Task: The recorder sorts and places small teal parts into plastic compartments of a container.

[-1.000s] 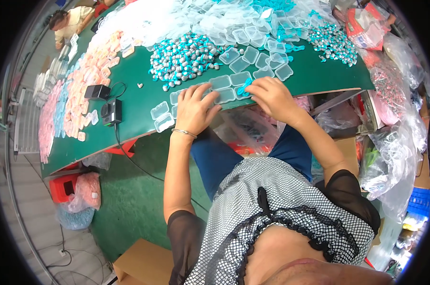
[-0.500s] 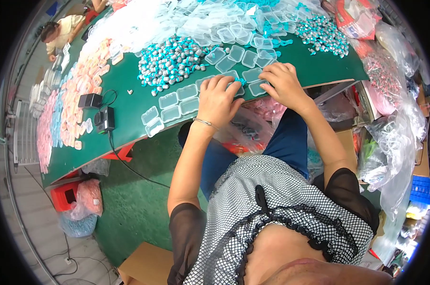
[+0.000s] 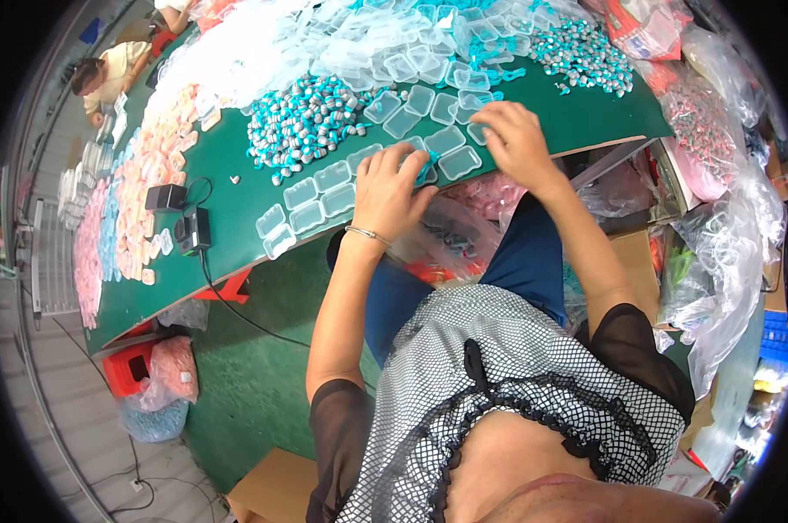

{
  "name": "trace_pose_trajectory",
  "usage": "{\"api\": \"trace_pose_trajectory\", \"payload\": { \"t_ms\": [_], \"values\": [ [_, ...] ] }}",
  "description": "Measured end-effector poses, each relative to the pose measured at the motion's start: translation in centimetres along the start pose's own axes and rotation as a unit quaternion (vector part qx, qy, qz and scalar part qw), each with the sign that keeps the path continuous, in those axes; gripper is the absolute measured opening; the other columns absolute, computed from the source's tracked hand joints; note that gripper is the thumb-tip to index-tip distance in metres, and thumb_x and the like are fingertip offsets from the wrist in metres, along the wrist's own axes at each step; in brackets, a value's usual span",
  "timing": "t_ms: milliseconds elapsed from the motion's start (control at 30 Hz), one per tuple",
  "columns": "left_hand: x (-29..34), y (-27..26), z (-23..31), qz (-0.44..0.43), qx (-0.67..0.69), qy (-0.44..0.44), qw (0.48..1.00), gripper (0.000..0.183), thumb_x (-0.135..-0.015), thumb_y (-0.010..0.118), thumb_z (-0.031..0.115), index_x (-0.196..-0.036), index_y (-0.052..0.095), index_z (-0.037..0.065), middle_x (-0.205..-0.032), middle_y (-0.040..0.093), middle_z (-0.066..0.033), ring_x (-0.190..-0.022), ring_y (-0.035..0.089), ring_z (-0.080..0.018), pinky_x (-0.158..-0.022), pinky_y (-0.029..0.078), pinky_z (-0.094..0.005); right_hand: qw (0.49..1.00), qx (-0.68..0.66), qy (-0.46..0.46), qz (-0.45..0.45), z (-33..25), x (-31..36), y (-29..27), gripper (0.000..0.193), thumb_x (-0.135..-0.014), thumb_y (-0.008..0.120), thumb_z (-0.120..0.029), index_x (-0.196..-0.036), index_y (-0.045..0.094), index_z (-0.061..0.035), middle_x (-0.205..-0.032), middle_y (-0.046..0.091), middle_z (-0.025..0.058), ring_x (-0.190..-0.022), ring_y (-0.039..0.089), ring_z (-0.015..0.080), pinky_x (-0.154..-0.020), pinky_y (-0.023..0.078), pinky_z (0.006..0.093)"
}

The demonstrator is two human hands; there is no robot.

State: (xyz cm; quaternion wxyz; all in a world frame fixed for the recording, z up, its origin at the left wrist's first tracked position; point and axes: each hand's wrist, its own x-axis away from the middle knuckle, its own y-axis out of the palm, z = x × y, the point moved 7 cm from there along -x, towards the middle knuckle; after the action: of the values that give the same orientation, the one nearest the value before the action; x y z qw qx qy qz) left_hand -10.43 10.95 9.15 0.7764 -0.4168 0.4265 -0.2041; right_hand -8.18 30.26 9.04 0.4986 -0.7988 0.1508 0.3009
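My left hand [image 3: 388, 190] rests over the row of small clear plastic boxes [image 3: 305, 217] along the table's near edge, fingers bent and thumb apart from them. A bright blue piece [image 3: 430, 162] shows just past its fingertips, among the boxes. Bent fingers of my right hand [image 3: 517, 146] are at a clear box [image 3: 476, 132], apparently gripping its edge; the fingertips are partly hidden. Between the hands lie two more clear boxes, one being a nearer box [image 3: 460, 162]. Behind them stretches a heap of small grey-and-blue striped pieces [image 3: 298, 122].
A large pile of clear boxes [image 3: 341, 48] covers the far side of the green table [image 3: 228, 205]. Another striped-piece heap [image 3: 581, 54] lies far right. Black adapters [image 3: 192, 229] with a cable and peach-coloured pieces [image 3: 150, 174] are left. A co-worker [image 3: 111, 74] sits far left.
My right hand has moved slightly up and away from the near-edge boxes, uncovering one, and is now at another clear box. My left hand stays over the row beside the blue piece.
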Motion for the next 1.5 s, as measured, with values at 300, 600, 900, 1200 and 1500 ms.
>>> {"api": "trace_pose_trajectory", "payload": {
  "t_ms": [300, 600, 900, 1200, 1500],
  "values": [
    [-2.1, 2.1, 2.4, -0.01, -0.033, 0.035, 0.999, 0.035, -0.072, 0.074, 0.026, -0.101, 0.062, 0.011, -0.11, 0.058, -0.0089, -0.106, 0.052, -0.0298, -0.089, 0.038, -0.0442, 0.996, 0.022, -0.035, -0.076, 1.1, 1.8, -1.5, 0.016, -0.075, 0.067, -0.011, -0.091, 0.063, -0.0092, -0.1, 0.059, 0.0032, -0.101, 0.054, 0.0234, -0.085, 0.04, 0.0382],
    [-2.1, 2.0, 2.5, -0.014, -0.04, 0.018, 0.999, 0.035, -0.071, 0.074, 0.027, -0.099, 0.062, 0.011, -0.114, 0.057, -0.0086, -0.11, 0.051, -0.0309, -0.091, 0.037, -0.0457, 0.99, -0.033, -0.012, -0.136, 0.6, 1.1, -1.5, 0.025, -0.08, 0.065, -0.015, -0.104, 0.062, -0.0076, -0.104, 0.061, 0.0081, -0.101, 0.055, 0.0283, -0.086, 0.043, 0.0384],
    [-4.7, 2.9, 2.3, 0.037, -0.016, 0.01, 0.999, 0.031, -0.074, 0.072, 0.024, -0.1, 0.063, 0.01, -0.109, 0.059, -0.0092, -0.105, 0.053, -0.0304, -0.086, 0.04, -0.044, 0.99, 0.083, 0.037, -0.108, 6.5, -4.8, 1.7, 0.057, -0.074, 0.073, -0.024, -0.126, 0.054, -0.0129, -0.127, 0.052, 0.0083, -0.115, 0.049, 0.0268, -0.094, 0.039, 0.0424],
    [-7.9, 4.8, -3.5, -0.028, -0.128, -0.093, 0.987, 0.021, -0.075, 0.063, 0.011, -0.093, 0.07, 0.018, -0.095, 0.063, -0.0056, -0.093, 0.058, -0.026, -0.076, 0.045, -0.0421, 0.948, -0.277, 0.146, -0.052, 8.2, -1.5, -3.3, 0.025, -0.074, 0.068, -0.001, -0.099, 0.062, -0.0037, -0.082, 0.059, 0.0048, -0.082, 0.057, 0.0168, -0.073, 0.047, 0.0309],
    [-9.6, 5.0, -2.9, -0.047, -0.143, 0.026, 0.988, 0.01, -0.077, 0.06, 0.009, -0.08, 0.068, 0.014, -0.09, 0.062, -0.0039, -0.082, 0.062, -0.0266, -0.07, 0.048, -0.0401, 0.988, -0.114, -0.086, -0.066, 3.4, 3.3, -4.6, 0.023, -0.068, 0.062, 0.008, -0.088, 0.059, -0.0025, -0.091, 0.058, 0.0108, -0.095, 0.055, 0.032, -0.083, 0.046, 0.0406]
  ]
}}
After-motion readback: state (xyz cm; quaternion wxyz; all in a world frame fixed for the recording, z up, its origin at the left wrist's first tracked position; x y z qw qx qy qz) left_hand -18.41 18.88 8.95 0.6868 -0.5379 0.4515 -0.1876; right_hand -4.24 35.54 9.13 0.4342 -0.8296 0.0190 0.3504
